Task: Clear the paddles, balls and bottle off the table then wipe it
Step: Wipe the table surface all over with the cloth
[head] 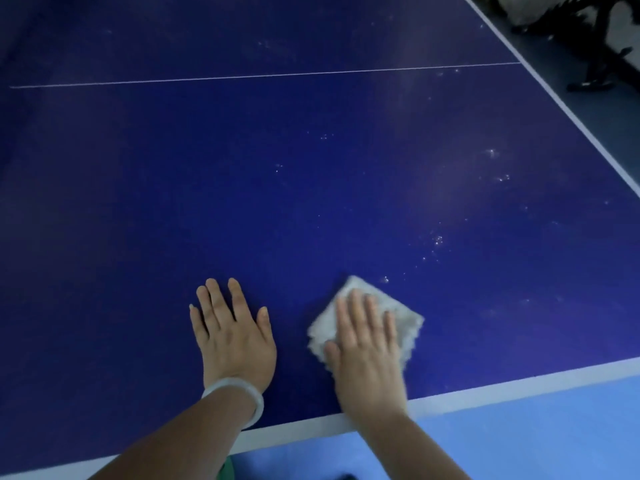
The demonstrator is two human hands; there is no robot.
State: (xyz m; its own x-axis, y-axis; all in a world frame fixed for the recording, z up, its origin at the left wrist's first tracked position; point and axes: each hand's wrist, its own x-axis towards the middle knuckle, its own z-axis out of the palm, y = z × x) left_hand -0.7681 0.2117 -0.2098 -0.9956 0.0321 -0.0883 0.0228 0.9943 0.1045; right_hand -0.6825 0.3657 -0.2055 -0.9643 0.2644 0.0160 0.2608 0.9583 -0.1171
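Right hand point(367, 344) flat on a white cloth point(408, 323), pressing it to the blue desk point(242, 202).

Its fingers lie straight and close together over the cloth, nothing curled or pinched; the hand looks slightly blurred. The cloth sits near the desk's near white edge line, its corners showing beyond the fingertips and to both sides. Left hand point(232, 337) lies just beside it, palm down on the bare desk, fingers straight and spread, gripping nothing; a pale bangle point(242, 393) circles that wrist. Pale specks dot the surface beyond and right of the cloth. A thin white line point(263, 76) crosses the far desk. Light-blue floor point(519, 438) shows below the edge.
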